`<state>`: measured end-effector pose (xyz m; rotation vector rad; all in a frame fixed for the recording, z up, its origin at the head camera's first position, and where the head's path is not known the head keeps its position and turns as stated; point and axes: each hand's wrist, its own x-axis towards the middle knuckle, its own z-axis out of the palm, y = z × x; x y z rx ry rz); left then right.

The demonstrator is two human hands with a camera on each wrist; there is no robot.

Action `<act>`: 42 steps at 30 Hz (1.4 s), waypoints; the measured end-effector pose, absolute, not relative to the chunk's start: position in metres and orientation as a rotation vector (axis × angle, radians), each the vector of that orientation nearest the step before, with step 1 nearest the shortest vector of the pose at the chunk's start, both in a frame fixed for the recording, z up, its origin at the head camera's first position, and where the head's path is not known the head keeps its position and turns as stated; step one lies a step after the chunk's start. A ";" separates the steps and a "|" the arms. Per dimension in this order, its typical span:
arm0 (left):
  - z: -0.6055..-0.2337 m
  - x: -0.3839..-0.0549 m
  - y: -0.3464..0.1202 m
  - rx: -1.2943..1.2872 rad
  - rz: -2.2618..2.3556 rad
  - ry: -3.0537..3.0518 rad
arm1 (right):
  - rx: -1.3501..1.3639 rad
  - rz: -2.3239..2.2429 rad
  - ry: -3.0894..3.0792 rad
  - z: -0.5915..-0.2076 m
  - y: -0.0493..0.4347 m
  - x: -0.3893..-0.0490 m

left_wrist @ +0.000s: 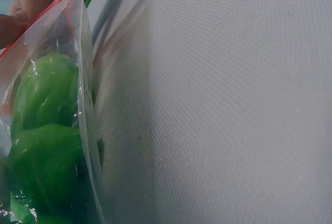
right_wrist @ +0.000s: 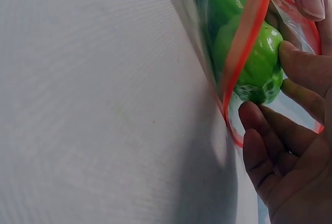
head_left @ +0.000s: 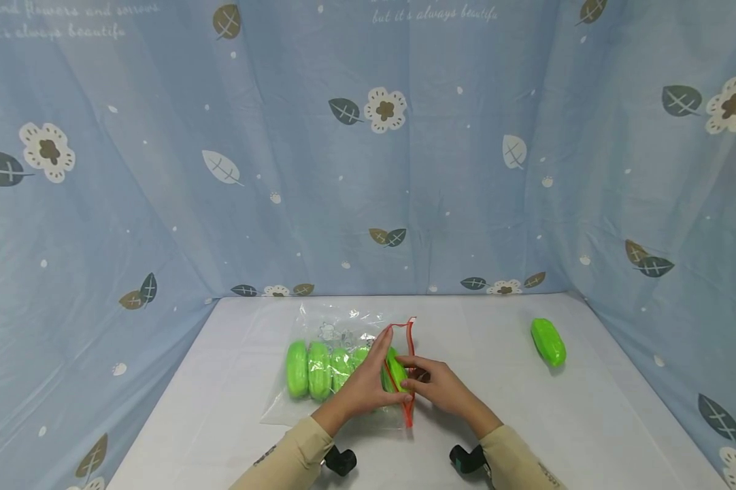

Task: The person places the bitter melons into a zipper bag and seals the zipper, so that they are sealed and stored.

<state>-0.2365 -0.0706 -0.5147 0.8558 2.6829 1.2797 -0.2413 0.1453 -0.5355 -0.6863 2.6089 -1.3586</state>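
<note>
A clear zip bag (head_left: 368, 320) with a red-edged mouth lies on the table, holding several bright green ridged oblong pieces (head_left: 297, 369) side by side. Across the bag near its mouth lies my left hand (head_left: 362, 384), fingers and thumb spread and fairly straight, the thumb reaching over the red edge. My right hand (head_left: 441, 388) pinches a green piece (right_wrist: 259, 63) between thumb and fingers at the mouth. That piece sits partly inside, behind the red strip (right_wrist: 249, 32) in the right wrist view. In the left wrist view, green pieces (left_wrist: 46, 167) show through the plastic.
Another green oblong piece (head_left: 549, 342) lies alone toward the right back of the white table (head_left: 613, 415). A blue curtain (head_left: 319, 190) with leaf and flower prints stands around the back and sides. Black wrist devices (head_left: 341, 461) sit near both sleeves.
</note>
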 end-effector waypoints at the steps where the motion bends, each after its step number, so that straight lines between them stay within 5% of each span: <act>1: -0.515 -0.236 -0.071 0.856 1.279 2.684 | -0.686 -1.354 2.610 -0.535 0.145 -0.241; 42: -0.517 -0.236 -0.073 0.852 1.265 2.679 | -0.724 -1.349 2.620 -0.536 0.149 -0.238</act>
